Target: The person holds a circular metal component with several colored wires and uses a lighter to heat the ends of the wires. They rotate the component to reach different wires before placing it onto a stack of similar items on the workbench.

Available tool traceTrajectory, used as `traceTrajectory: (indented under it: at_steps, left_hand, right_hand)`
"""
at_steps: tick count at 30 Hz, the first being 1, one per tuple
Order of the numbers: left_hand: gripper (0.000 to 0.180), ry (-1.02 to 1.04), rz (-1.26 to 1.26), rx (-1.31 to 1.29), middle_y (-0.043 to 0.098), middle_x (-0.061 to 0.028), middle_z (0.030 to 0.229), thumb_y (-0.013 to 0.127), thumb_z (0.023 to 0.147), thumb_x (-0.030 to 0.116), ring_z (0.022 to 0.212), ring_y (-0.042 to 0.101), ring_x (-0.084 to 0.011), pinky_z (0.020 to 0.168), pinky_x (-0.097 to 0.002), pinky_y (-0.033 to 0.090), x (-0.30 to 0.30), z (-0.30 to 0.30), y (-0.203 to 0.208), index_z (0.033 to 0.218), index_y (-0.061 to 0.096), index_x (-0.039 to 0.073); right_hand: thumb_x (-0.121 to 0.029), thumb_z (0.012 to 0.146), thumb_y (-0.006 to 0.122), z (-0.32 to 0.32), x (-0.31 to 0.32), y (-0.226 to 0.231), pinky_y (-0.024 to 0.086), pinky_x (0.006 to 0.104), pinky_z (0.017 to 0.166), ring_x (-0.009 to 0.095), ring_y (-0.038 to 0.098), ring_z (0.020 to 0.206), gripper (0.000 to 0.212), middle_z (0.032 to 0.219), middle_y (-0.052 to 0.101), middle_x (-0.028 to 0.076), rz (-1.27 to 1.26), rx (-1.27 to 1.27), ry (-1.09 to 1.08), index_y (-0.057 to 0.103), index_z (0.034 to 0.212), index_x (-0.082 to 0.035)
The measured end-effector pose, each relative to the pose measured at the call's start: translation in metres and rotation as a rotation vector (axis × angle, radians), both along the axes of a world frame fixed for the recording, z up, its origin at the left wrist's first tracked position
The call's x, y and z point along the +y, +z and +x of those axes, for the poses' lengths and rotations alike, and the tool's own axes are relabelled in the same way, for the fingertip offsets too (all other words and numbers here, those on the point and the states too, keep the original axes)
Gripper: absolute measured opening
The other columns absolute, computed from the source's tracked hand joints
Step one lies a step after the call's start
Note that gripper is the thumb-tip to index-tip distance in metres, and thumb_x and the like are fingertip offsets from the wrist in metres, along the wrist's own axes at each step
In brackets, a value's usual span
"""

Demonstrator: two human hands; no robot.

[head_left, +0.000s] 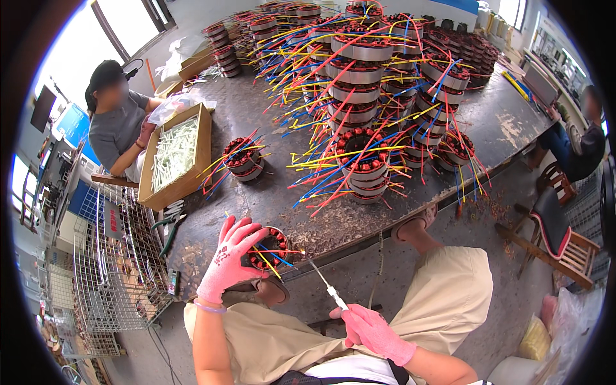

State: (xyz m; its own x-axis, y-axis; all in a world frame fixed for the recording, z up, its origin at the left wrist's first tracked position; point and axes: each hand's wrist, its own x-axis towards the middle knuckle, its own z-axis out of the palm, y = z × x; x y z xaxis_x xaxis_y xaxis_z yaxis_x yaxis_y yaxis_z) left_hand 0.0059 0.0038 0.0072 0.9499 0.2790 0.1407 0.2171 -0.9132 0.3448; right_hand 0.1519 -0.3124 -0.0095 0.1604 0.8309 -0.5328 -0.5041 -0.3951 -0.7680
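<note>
Both my hands wear pink gloves. My left hand (232,256) is closed over the left side of a motor stator (277,239) at the table's near edge, its fingers curled round the rim. Red windings ring the stator's dark core, and blue, yellow and red wires stick out of it. My right hand (371,328), closed, grips a slim torch-like tool (332,292) with a white handle and a thin metal tube. The tube points up and left at the end of a red wire, where a small bright orange glow shows. Whether it is a flame or hot metal I cannot tell.
Stacked stators (362,154) with wires sticking out fill the table's middle and back. A single stator (244,159) and a cardboard box (204,138) of white sleeves stand left, near green-handled pliers (170,231). A co-worker (119,122) sits beyond the box; a wooden chair (552,237) stands right.
</note>
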Motion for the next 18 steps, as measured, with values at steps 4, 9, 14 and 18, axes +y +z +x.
traceTrajectory:
  at_steps: [4, 9, 14, 18]
  left_hand:
    - [0.098, -0.001, 0.005, -0.002, 0.058, -0.008, 0.139, 0.093, 0.046, 0.026, 0.141, 0.044, -0.0323, 0.126, -0.0532, 0.02, -0.0005, 0.0006, 0.0009, 0.137, 0.06, 0.011]
    - [0.098, 0.001, 0.003, 0.008, 0.058, -0.0078, 0.139, 0.094, 0.045, 0.026, 0.141, 0.044, -0.0323, 0.126, -0.0534, 0.02, 0.0002, 0.0006, 0.0016, 0.137, 0.06, 0.011]
    - [0.099, -0.002, -0.001, 0.009, 0.058, -0.0075, 0.138, 0.093, 0.045, 0.026, 0.141, 0.044, -0.0321, 0.126, -0.0534, 0.02, -0.0002, 0.0017, 0.0023, 0.137, 0.06, 0.012]
    - [0.098, -0.005, -0.002, 0.005, 0.058, -0.0075, 0.139, 0.093, 0.046, 0.027, 0.141, 0.044, -0.0319, 0.126, -0.0534, 0.02, 0.0003, 0.0012, 0.0012, 0.137, 0.06, 0.012]
  right_hand:
    - [-0.023, 0.108, 0.044, -0.0021, 0.0, -0.0018, 0.048, 0.0255, 0.059, 0.008, 0.049, 0.06, 0.035, 0.067, 0.047, 0.0, -0.016, 0.041, -0.028, 0.062, 0.125, 0.002]
    - [-0.024, 0.108, 0.044, -0.0019, -0.0002, -0.0009, 0.048, 0.0257, 0.059, 0.008, 0.049, 0.06, 0.036, 0.067, 0.048, 0.0, -0.011, 0.022, -0.014, 0.062, 0.125, 0.002]
    - [-0.024, 0.108, 0.044, -0.0032, -0.0019, -0.0063, 0.047, 0.0257, 0.059, 0.008, 0.049, 0.06, 0.036, 0.067, 0.047, 0.0, -0.02, 0.033, -0.027, 0.062, 0.126, 0.002]
    - [-0.024, 0.108, 0.045, -0.0043, -0.0019, -0.0068, 0.047, 0.0255, 0.059, 0.008, 0.049, 0.06, 0.036, 0.067, 0.047, 0.0, -0.001, 0.083, -0.049, 0.062, 0.126, 0.001]
